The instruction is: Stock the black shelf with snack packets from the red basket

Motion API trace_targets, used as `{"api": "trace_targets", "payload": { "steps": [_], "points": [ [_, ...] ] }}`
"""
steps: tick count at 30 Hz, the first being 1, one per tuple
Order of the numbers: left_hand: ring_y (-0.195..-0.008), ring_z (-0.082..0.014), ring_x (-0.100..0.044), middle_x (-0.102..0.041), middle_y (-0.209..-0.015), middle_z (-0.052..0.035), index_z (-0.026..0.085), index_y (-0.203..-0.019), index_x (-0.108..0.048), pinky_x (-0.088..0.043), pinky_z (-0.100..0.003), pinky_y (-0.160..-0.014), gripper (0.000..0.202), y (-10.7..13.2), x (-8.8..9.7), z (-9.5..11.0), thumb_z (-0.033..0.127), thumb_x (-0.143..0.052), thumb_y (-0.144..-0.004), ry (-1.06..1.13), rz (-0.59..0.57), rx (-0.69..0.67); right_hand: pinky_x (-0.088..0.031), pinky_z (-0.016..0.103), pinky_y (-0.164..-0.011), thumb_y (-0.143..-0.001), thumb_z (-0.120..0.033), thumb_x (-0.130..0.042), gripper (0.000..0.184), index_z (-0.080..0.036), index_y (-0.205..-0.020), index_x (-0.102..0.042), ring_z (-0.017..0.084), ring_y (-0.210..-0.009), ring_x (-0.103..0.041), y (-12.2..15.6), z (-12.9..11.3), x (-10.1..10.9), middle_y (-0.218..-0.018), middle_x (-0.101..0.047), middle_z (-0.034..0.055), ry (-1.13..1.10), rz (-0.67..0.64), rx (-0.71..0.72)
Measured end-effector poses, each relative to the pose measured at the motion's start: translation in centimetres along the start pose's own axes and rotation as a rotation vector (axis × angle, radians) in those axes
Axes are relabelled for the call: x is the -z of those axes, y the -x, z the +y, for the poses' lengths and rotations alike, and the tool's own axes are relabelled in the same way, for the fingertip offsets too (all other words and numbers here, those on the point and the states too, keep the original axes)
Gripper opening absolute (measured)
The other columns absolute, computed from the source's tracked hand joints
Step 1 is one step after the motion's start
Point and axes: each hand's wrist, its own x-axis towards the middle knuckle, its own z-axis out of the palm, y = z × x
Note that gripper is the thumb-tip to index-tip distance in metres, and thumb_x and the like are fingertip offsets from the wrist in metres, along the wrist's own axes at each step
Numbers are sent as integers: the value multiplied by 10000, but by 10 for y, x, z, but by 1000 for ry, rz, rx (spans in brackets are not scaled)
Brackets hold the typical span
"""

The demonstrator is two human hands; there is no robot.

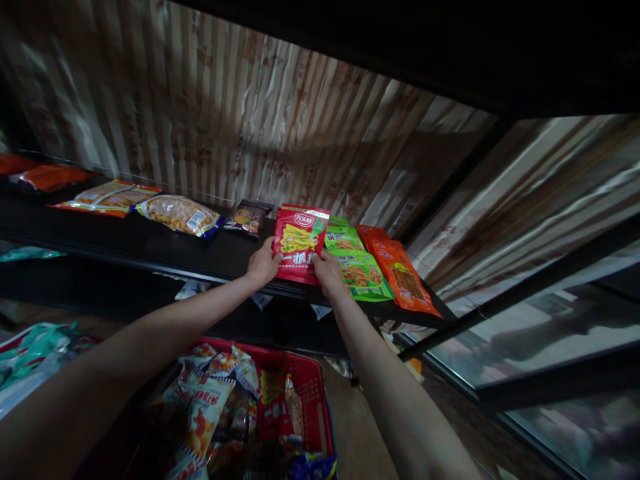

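Both hands hold a red snack packet point(300, 243) upright at the front of a dark shelf point(165, 250). My left hand point(263, 264) grips its lower left corner. Its lower right corner is pinched by my right hand point(327, 269). Just right of the packet lie green snack packets point(357, 265), flat on the shelf, and beside them orange packets point(403, 277).
Further left on the shelf lie a dark brown packet point(249, 217), a clear bag of snacks point(179, 215) and flat orange-yellow packets point(107, 197). Below my arms sits a red basket point(310, 383) full of snack bags. Striped wallpaper backs the shelf. A glass panel point(525, 347) stands at right.
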Motion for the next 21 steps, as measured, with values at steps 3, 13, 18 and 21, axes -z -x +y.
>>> {"api": "trace_targets", "payload": {
  "steps": [3, 13, 18, 21],
  "points": [
    [-982, -240, -607, -662, -1009, -93, 180, -1363, -367, -429, -341, -869, 552, 7, -3, 2, 302, -499, -841, -65, 5, 7, -469, 332, -869, -682, -241, -581, 155, -272, -767, -706, 186, -937, -616, 1, 4, 1, -846, -710, -42, 29, -4, 9],
    [-1416, -324, -47, -101, -1551, -113, 193, -1378, -404, -176, -500, -1113, 576, 10, -18, -7, 391, -499, -845, -257, 128, -512, -485, 313, -764, -698, -324, -573, 156, -262, -755, -703, 182, -759, -622, 2, 5, 3, -725, -696, -28, 133, 16, -16],
    [-1419, -327, -33, -70, -1555, -135, 166, -1324, -472, -186, -520, -1109, 569, 6, -22, -6, 408, -553, -815, -279, 72, -605, -465, 268, -643, -693, -331, -574, 156, -243, -740, -693, 152, -610, -581, 5, 5, 3, -653, -678, -29, 179, 44, -39],
    [-1419, -325, -32, -69, -1551, -153, 126, -1334, -458, -207, -474, -1122, 589, 5, -23, -7, 384, -556, -813, -246, 55, -588, -453, 254, -599, -698, -346, -575, 177, -229, -764, -690, 149, -607, -585, 4, 3, 3, -690, -693, -15, 151, 27, -58]
  ]
}}
